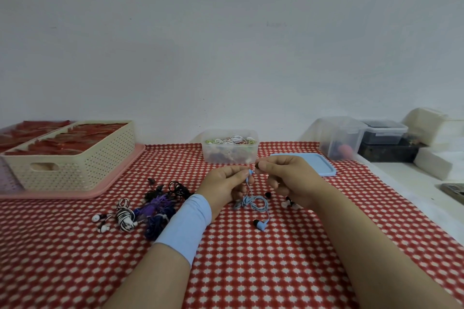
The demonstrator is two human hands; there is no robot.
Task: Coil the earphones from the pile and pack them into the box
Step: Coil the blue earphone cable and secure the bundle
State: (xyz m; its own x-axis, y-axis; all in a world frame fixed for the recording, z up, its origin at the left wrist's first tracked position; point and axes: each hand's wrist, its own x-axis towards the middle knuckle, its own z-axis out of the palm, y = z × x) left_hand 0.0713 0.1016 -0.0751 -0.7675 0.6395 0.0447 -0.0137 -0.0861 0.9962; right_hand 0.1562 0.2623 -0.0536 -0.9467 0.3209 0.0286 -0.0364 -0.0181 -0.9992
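A light blue earphone set (pixel 253 202) hangs between my hands above the red checked cloth. My left hand (pixel 227 184) pinches its cable near the top. My right hand (pixel 283 178) pinches the black-tipped earbud end beside it. A loose loop and the second bud (pixel 261 224) lie on the cloth below. The pile of earphones (pixel 150 208), black, purple, dark blue and striped white, lies left of my left wrist. The clear box (pixel 229 148) with several coiled earphones stands behind my hands.
A blue lid (pixel 316 162) lies right of the box. A cream basket (pixel 70 155) on a pink tray stands at the far left. Clear and dark containers (pixel 341 138) and white foam blocks (pixel 437 128) crowd the right side. Another black and white earbud (pixel 288 202) lies under my right hand.
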